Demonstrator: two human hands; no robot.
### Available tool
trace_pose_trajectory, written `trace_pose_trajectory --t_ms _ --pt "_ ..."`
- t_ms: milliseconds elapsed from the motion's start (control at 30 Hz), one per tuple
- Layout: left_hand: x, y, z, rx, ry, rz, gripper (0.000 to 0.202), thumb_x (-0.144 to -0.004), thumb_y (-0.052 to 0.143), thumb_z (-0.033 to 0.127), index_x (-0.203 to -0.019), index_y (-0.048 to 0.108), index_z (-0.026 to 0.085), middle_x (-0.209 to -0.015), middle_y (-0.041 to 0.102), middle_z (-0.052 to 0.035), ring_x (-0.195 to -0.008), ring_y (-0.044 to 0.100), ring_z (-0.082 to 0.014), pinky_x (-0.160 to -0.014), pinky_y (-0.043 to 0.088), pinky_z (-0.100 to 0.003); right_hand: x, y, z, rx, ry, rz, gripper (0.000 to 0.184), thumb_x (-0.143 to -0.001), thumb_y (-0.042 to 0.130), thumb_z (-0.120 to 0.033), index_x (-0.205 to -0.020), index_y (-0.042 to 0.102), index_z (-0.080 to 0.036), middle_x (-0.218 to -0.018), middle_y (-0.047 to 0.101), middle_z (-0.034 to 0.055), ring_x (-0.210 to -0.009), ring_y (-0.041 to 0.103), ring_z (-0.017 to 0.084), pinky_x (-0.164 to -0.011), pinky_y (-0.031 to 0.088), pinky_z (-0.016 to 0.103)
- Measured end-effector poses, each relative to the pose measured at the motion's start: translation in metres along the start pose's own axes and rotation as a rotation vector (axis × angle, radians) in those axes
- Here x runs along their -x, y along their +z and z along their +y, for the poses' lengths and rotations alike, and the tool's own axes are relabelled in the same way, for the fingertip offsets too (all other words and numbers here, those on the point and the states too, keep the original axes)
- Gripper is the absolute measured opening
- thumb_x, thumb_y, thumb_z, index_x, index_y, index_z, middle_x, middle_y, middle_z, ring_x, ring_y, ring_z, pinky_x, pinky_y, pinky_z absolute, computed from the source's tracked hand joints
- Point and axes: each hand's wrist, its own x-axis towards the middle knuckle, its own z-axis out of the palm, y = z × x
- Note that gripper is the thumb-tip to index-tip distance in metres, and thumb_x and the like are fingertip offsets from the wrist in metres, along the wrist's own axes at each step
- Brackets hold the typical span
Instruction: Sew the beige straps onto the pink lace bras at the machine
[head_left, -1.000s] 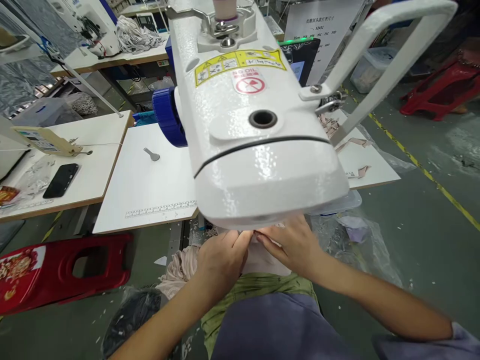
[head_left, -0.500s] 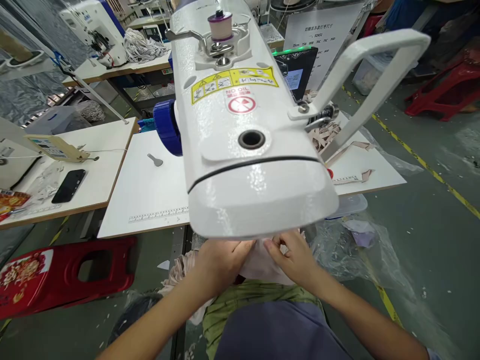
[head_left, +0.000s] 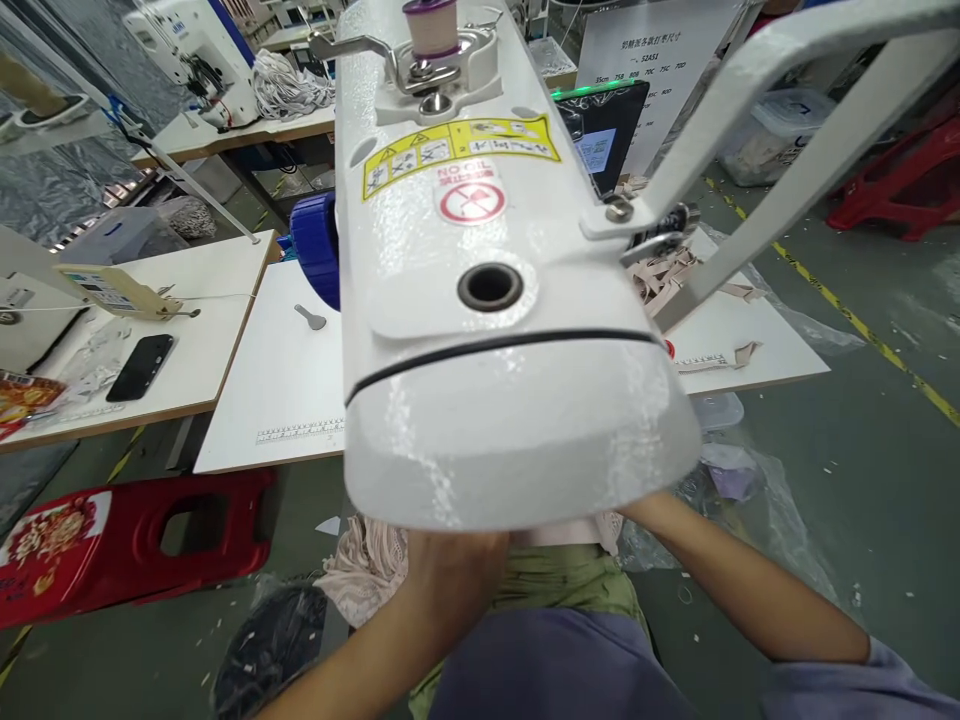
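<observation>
Largely hidden by the sewing machine, the hands are near pale fabric, opening and grip unclear.

"NO OIL" and a prohibition sign on the sewing machine; "70C 75C 70D" on the notice.

A yellow line crosses the grey-green floor.

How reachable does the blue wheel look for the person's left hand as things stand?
Probably yes: the left hand is partly hidden by the machine head, but the blue wheel juts out at picture left, with nothing visible blocking that side.
</observation>
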Motion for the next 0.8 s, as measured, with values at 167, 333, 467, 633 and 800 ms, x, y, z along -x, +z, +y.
trace_pose_trajectory --t_ms 167,333,467,633,800 --pt "-0.004 -0.002 0.003 -0.051 0.008 0.045 0.026 -0.084 0.043 0.003 -0.104 0.058 0.01 -0.056 0.063 -0.0012 -0.043 0.06 -0.0189 -0.04 0.038 -0.031 -0.007 -0.004 -0.004 -0.039 -0.065 -0.043 0.026 -0.083 0.058 -0.017 -0.098 0.075 -0.03 -0.102 0.072 0.0026 -0.109 0.066 0.025 -0.094 0.058 0.04" --pt "0.0 0.001 0.002 -0.018 0.009 0.056 0.025 -0.088 0.041 0.005 -0.104 0.058 0.011 -0.058 0.066 -0.0021 -0.043 0.061 -0.0185 -0.042 0.039 -0.031 -0.006 -0.008 -0.004 -0.038 -0.057 -0.026 0.021 -0.083 0.062 -0.022 -0.096 0.076 -0.032 -0.099 0.072 0.0022 -0.103 0.068 0.025 -0.087 0.06 0.038" --pt "0.003 0.003 -0.002 0.014 0.011 0.03 0.027 -0.089 0.042 0.008 -0.109 0.061 0.011 -0.06 0.068 -0.0022 -0.043 0.06 -0.0169 -0.042 0.037 -0.029 -0.005 -0.009 -0.002 -0.059 -0.001 -0.009 0.02 -0.083 0.064 -0.025 -0.097 0.076 -0.031 -0.1 0.072 0.0035 -0.103 0.068 0.026 -0.085 0.06 0.04" --pt "0.004 0.0 -0.007 -0.053 0.022 0.037 0.03 -0.089 0.039 0.007 -0.091 0.068 0.014 -0.053 0.065 -0.002 -0.038 0.056 -0.0168 -0.04 0.034 -0.029 -0.005 -0.004 -0.002 -0.091 0.014 -0.02 0.021 -0.081 0.064 -0.025 -0.097 0.076 -0.031 -0.1 0.072 0.0032 -0.103 0.067 0.026 -0.087 0.06 0.04" --pt "0.008 0.004 -0.008 -0.016 -0.007 0.003 0.03 -0.089 0.043 0.01 -0.096 0.071 0.015 -0.063 0.072 -0.0051 -0.044 0.06 -0.018 -0.043 0.036 -0.028 0.0 -0.003 0.004 -0.108 0.024 0.007 0.027 -0.081 0.062 -0.022 -0.103 0.075 -0.031 -0.114 0.07 0.004 -0.104 0.067 0.025 -0.076 0.061 0.034"
